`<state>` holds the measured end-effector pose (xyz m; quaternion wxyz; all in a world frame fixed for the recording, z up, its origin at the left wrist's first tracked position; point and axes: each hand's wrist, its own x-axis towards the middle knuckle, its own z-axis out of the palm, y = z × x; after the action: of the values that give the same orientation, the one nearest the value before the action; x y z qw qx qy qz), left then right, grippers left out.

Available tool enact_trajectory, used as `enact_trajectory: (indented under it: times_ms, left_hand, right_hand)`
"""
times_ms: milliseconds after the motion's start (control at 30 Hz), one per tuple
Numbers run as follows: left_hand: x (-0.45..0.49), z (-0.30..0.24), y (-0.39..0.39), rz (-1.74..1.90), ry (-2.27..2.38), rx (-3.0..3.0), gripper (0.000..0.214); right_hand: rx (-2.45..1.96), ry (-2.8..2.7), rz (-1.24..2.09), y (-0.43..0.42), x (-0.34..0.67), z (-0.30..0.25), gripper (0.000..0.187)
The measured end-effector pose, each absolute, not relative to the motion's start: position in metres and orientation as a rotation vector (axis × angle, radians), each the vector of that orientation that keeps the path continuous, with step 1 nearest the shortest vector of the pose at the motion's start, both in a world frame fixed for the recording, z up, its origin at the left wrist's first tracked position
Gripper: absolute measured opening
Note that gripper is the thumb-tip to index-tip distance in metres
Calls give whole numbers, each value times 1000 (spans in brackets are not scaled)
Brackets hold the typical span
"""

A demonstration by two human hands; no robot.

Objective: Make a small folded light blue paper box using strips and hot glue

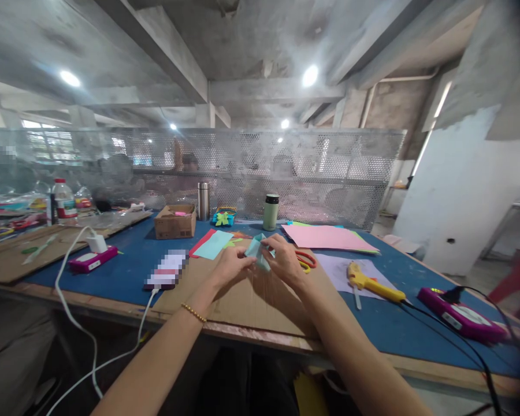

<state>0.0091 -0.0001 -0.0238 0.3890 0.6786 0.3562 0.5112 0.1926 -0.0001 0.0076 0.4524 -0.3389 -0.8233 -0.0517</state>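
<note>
Between my two hands is a small folded piece of light blue paper [255, 248], held just above a brown cardboard sheet [234, 300]. My left hand [231, 266] pinches its left edge with thumb and forefinger. On the other side my right hand [283, 260] grips the paper's upper right part, fingers bent over it. Right beside that hand lie scissors [307, 259] with red and yellow handles, their blades hidden. A light blue sheet [214, 245] rests over a red one [201, 242] beyond my left hand.
To the right are a yellow glue gun [375, 283] on pale paper, a purple power strip [461, 315] and pink sheets [329, 237]. A charging phone [168, 270] lies left. A cardboard box [175, 222], steel flask [203, 202] and green tumbler [271, 212] stand at the back.
</note>
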Motion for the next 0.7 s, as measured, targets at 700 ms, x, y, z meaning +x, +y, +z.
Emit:
enact_trajectory:
  times_ms: [700]
  left_hand:
    - [8, -14, -2, 1681, 1148, 2105, 35]
  right_hand:
    - [-791, -2049, -48, -7, 188, 14, 14]
